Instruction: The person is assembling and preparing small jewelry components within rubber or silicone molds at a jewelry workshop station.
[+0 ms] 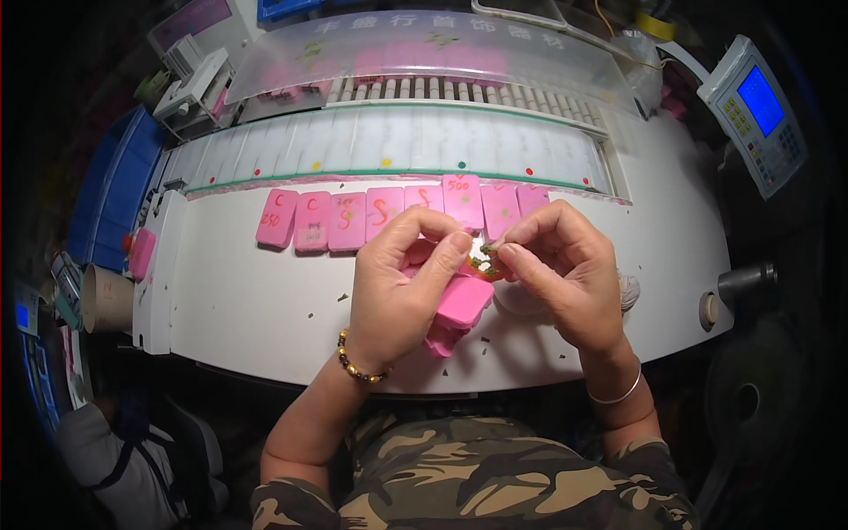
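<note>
Mid-frame, above the white table point(265, 309): left hand point(402, 283) curled around a pink box point(464, 302), thumb and forefinger pinched narrow. Right hand point(565, 274) closed likewise, fingertips meeting the left's on a tiny dark-and-gold piece point(485, 256), held between both hands just above the box. More pink pieces point(440, 340) tucked below the palm. Row of pink boxes point(380, 216) along the upper edge of the tabletop, under a strip of white compartments point(397, 141). Small green flecks point(343, 298) scattered about. Likely risk: piece so small that a loosened pinch drops it among the flecks, hard to find again; box possibly slipping from the curled fingers while attention sits on the fingertips.
</note>
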Demonstrator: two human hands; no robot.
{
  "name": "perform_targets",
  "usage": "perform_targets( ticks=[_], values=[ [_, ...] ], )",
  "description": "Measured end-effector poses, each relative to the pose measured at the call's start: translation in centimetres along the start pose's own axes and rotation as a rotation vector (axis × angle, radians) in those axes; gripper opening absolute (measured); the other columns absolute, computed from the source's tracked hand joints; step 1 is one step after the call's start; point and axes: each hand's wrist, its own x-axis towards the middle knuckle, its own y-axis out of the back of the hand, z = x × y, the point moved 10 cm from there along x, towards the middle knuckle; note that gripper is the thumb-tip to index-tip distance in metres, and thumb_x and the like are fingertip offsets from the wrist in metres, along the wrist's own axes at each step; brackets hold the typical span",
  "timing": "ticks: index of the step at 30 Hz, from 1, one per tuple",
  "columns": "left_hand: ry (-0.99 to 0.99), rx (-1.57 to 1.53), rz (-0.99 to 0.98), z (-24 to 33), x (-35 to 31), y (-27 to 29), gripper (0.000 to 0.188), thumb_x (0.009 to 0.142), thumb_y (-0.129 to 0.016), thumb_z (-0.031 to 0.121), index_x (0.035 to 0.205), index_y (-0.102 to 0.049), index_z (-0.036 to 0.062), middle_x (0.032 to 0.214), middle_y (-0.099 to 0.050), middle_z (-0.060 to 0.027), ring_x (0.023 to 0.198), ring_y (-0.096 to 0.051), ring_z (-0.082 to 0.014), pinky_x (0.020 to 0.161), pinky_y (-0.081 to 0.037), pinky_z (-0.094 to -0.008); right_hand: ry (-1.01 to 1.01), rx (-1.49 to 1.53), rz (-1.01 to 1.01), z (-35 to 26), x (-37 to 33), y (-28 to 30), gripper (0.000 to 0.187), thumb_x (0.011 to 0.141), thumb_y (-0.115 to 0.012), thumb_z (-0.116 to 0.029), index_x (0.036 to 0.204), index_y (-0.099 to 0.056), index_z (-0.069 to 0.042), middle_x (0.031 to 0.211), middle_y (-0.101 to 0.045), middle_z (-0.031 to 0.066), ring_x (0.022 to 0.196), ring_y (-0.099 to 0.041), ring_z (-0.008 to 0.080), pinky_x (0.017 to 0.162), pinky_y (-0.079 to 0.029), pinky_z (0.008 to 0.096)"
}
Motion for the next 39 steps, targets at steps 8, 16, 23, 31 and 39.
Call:
perform_targets(
  ticks=[8, 16, 23, 31, 39],
  values=[
    [-0.070, -0.384, 0.289, -1.0, -1.0, 0.1, 0.013, 0.100, -0.050, 0.016, 0.102, -0.048, 0.0031, 0.090, -0.054, -0.0015, 0.074, -0.054, -0.0059, 0.069, -0.048, -0.0216, 0.083, 0.194, 0.244, 0.8, -0.5, 0.8, 0.012, 0.090, -0.062, 0.001, 0.098, -0.054, 0.001, 0.090, -0.065, 0.0083, 0.081, -0.063, 0.0100, 0.068, -0.053, 0.0229],
    [-0.037, -0.459, 0.297, -1.4, -1.6, -0.2, 0.020, 0.103, -0.041, 0.023, 0.104, -0.043, 0.0031, 0.094, -0.051, -0.0065, 0.075, -0.056, -0.0120, 0.066, -0.052, -0.0297, 0.037, 0.302, 0.354, 1.6, -0.5, 2.5, 0.009, 0.090, -0.062, -0.001, 0.096, -0.058, 0.002, 0.089, -0.064, 0.0089, 0.067, -0.060, 0.0095, 0.062, -0.050, 0.0211],
    [-0.340, -0.113, 0.123, 0.8, -3.3, -1.6, 0.012, 0.100, -0.047, 0.013, 0.101, -0.045, 0.0017, 0.091, -0.053, -0.0088, 0.076, -0.056, -0.0145, 0.069, -0.049, -0.0282, -0.064, 0.553, 0.350, 3.5, -0.1, 2.7, 0.010, 0.090, -0.063, -0.004, 0.097, -0.059, 0.001, 0.086, -0.063, 0.0073, 0.065, -0.058, 0.0094, 0.056, -0.048, 0.0196],
    [-0.429, 0.512, -0.481, 2.4, -6.0, -7.9, 0.007, 0.089, -0.059, 0.006, 0.094, -0.055, 0.0035, 0.083, -0.061, -0.0108, 0.071, -0.063, -0.0248, 0.065, -0.050, -0.0327, -0.042, 0.550, 0.337, 3.2, 0.3, 4.2, 0.010, 0.090, -0.063, -0.004, 0.097, -0.060, 0.001, 0.087, -0.065, 0.0087, 0.068, -0.059, 0.0086, 0.056, -0.048, 0.0194],
    [0.144, 0.777, -0.288, -2.1, -1.6, -0.4, 0.016, 0.091, -0.058, 0.015, 0.092, -0.061, -0.0009, 0.076, -0.063, -0.0145, 0.068, -0.065, -0.0252, 0.065, -0.050, -0.0328, -0.155, 0.239, 0.170, 3.4, 0.2, 2.1, 0.011, 0.090, -0.065, -0.008, 0.096, -0.061, 0.000, 0.083, -0.067, 0.0070, 0.070, -0.061, 0.0077, 0.057, -0.049, 0.0194]
  ],
)
